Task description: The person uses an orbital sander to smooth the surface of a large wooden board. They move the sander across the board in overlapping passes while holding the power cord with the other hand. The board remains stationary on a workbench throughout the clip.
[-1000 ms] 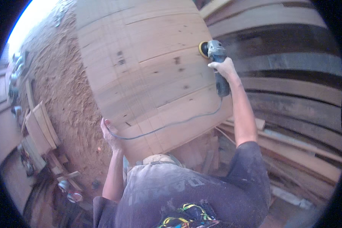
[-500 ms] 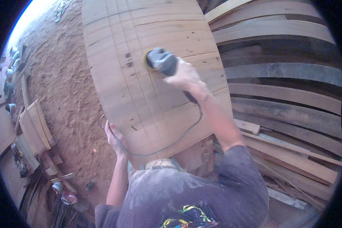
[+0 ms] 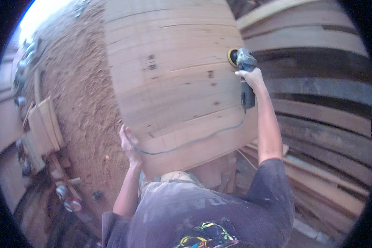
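The right hand (image 3: 252, 77) was wrapped tight around a sander (image 3: 243, 66) at the big wooden board's (image 3: 173, 78) right edge. The left hand (image 3: 129, 144), fingers curled, held its left edge.

The big curved panel (image 3: 173, 78) is pale bare wood, matt and smooth with a few dark knots, the sander (image 3: 244, 70) is grey plastic with a yellow pad, its cord (image 3: 194, 140) dull rubber, and the planks (image 3: 318, 103) on the right are rough, weathered wood.
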Demonstrator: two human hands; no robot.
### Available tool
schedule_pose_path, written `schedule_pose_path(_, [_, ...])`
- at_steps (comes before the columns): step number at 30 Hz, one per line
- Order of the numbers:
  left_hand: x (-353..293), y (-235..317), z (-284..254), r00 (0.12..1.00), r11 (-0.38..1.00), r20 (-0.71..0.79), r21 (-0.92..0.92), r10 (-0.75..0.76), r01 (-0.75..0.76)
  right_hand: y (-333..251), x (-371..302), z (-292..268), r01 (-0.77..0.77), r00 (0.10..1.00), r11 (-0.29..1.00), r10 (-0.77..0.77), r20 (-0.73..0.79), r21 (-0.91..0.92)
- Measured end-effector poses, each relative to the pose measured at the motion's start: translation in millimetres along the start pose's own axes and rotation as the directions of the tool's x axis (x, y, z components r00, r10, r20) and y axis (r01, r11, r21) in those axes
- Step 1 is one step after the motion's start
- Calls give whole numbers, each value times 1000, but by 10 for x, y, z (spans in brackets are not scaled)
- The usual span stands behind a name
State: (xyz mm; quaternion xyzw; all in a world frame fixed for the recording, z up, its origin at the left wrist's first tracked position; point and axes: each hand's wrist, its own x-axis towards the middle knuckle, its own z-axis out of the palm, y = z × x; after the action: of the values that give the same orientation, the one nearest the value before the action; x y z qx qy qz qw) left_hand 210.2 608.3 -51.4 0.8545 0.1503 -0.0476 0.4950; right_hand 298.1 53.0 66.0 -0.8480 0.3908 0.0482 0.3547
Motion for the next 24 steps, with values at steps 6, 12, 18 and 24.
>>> schedule_pose_path(6, [-3, 260, 3, 999, 994, 4, -97, -49, 49, -1366, -1050, 1275, 264, 918, 962, -228, 326, -71])
schedule_pose_path(12, [-47, 435, -15, 992, 986, 89, -129, -95, 106, -2036, -1527, 2158, 447, 835, 844, -276, 477, -294])
schedule_pose_path(18, [-66, 325, 29, 991, 992, 88, -72, -102, 108, -1165, -854, 1039, 188, 969, 929, -123, 213, -319])
schedule_pose_path(24, [-65, 297, -67, 993, 997, 89, -27, -73, 76, -428, -351, 193, 42, 997, 961, -23, 70, -272])
